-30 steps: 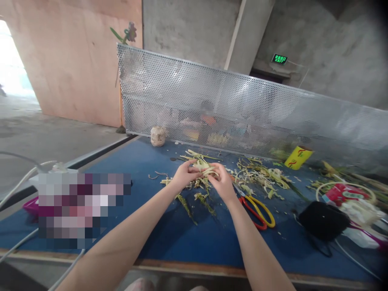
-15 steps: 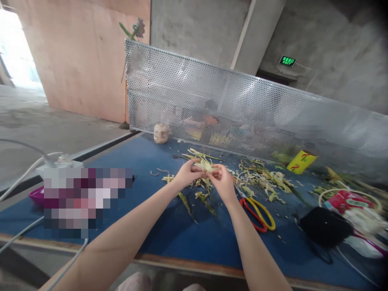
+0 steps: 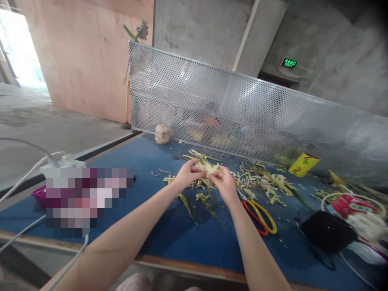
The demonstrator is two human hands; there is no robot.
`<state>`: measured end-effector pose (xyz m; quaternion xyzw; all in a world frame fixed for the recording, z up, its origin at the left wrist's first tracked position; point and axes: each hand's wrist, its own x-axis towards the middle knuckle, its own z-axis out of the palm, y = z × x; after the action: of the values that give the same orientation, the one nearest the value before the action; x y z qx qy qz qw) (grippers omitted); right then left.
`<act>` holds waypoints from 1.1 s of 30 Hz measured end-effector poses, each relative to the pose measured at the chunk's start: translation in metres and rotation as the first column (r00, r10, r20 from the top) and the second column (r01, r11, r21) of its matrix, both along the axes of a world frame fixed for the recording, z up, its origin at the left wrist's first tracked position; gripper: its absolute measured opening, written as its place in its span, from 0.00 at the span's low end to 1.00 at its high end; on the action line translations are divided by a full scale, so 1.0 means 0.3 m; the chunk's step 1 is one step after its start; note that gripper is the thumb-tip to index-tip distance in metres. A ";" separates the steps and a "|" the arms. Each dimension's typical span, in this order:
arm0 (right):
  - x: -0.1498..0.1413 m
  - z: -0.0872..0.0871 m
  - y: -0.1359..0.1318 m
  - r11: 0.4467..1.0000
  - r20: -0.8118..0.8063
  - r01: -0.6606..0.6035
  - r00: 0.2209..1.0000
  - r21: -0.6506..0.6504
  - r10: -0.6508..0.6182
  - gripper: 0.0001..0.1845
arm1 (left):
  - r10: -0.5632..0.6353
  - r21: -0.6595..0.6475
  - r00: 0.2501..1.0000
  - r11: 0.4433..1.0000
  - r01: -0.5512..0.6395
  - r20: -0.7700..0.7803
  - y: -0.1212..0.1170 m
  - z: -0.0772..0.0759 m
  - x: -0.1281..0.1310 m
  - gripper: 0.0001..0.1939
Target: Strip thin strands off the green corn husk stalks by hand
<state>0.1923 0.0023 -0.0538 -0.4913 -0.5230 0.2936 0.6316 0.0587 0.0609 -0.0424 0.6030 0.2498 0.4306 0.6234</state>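
Observation:
Over the middle of the blue table, my left hand (image 3: 188, 176) and my right hand (image 3: 223, 182) hold a pale yellow-green, flower-like plant piece (image 3: 208, 167) between them. Its petal-like strips fan out upward between my fingertips. Both hands pinch it low down, and fingers hide its base. Beneath and beside my hands lie loose plant strips and two braided-looking green stalks (image 3: 188, 207). Scissors (image 3: 261, 216) with one red and one yellow handle rest just right of my right wrist, their blades partly among the scraps.
A heap of plant scraps (image 3: 266, 182) spreads to the right. Beyond are a yellow roll (image 3: 304, 164), a black item (image 3: 329, 231) and a red packet (image 3: 353, 205). A perforated metal screen (image 3: 194, 97) borders the back, near a whitish jar-like object (image 3: 162, 134). White cables (image 3: 86, 242) cross on the left.
The strips of the plant piece now show more spread out, with one pointing to the right. My hands stay almost in place, and the whole view has shifted slightly.

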 end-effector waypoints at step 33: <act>-0.002 0.020 -0.046 0.969 0.606 0.082 0.767 0.231 -0.210 0.06 | 0.120 0.301 0.962 0.953 -0.043 -0.244 0.002 -0.015 -0.010 0.35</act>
<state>0.1916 -0.0115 -0.0478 -0.5372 -0.6887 0.0119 0.4868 0.0558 0.0617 -0.0469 0.7289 0.2873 0.4059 0.4706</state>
